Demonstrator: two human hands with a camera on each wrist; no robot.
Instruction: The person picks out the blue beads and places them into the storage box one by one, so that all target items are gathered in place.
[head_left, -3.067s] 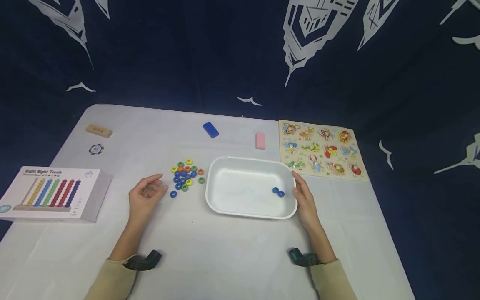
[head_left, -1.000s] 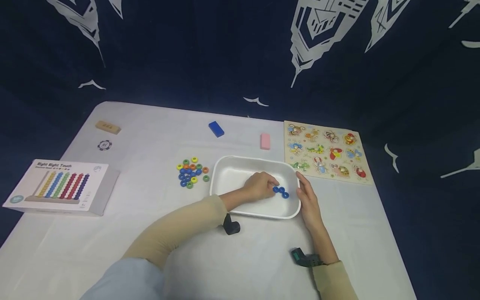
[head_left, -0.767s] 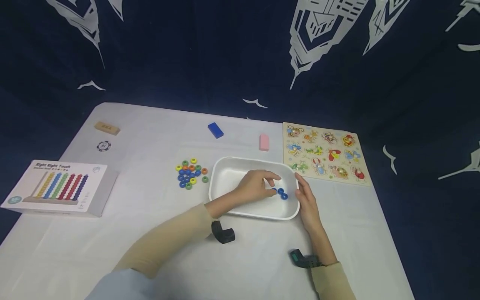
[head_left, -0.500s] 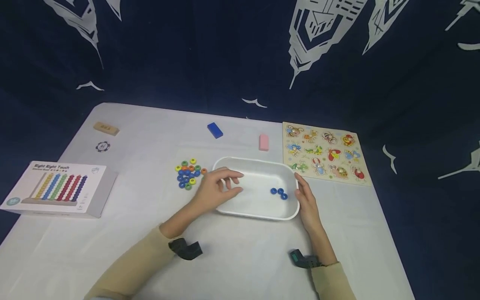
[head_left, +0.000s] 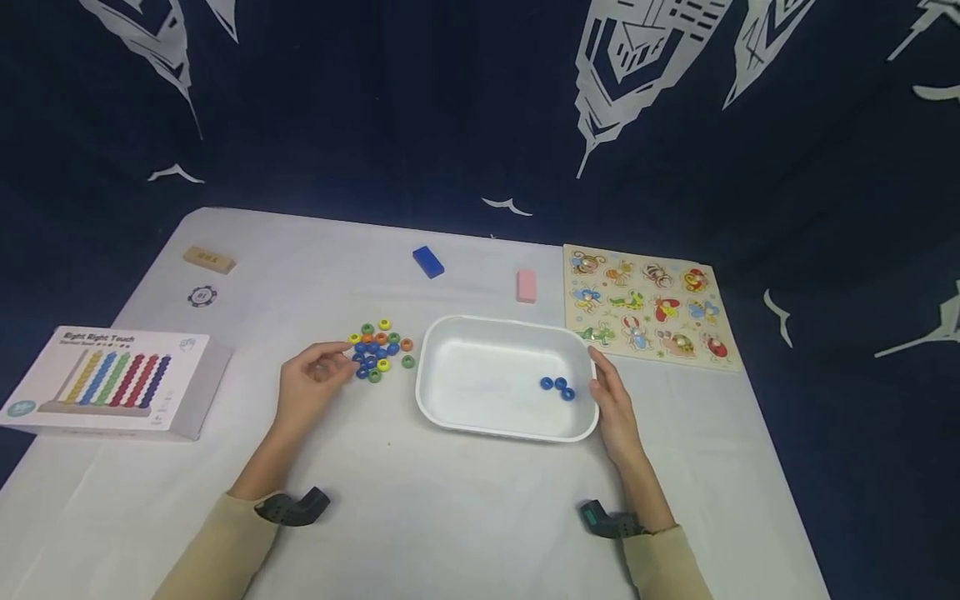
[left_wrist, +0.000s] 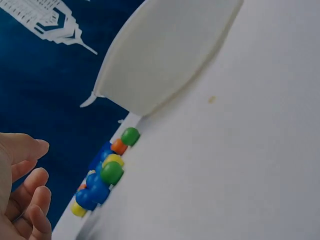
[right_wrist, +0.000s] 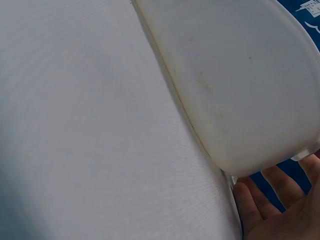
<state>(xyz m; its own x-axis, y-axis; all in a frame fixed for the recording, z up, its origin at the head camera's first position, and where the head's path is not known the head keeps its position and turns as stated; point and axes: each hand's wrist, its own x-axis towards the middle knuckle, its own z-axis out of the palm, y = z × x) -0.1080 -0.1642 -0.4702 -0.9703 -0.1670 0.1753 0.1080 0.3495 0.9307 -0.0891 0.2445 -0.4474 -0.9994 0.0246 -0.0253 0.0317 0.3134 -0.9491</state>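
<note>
In the head view, my left hand (head_left: 306,390) is beside a cluster of small beads in blue, green, yellow and orange, its fingertips close to a blue bead (head_left: 363,373). The left wrist view shows its fingers (left_wrist: 36,181) loosely bent, with nothing visible between them. A shallow white tray (head_left: 480,387) stands right of the cluster. Three blue beads (head_left: 561,384) lie in its right half. My right hand (head_left: 617,410) rests against the tray's right end, fingers extended along the rim. The right wrist view has these fingers (right_wrist: 282,187) by the tray's outer wall.
A boxed bead toy (head_left: 112,379) lies at the left. Behind it are a wooden block (head_left: 209,259) and a round chip (head_left: 202,297). A blue block (head_left: 428,262) and a pink block (head_left: 527,286) lie beyond the tray, with an insect puzzle board (head_left: 648,304) at back right.
My left hand reached into the tray, then drew back left to the cluster. A third blue bead is now in the tray. The right hand has stayed at the tray's right end.
</note>
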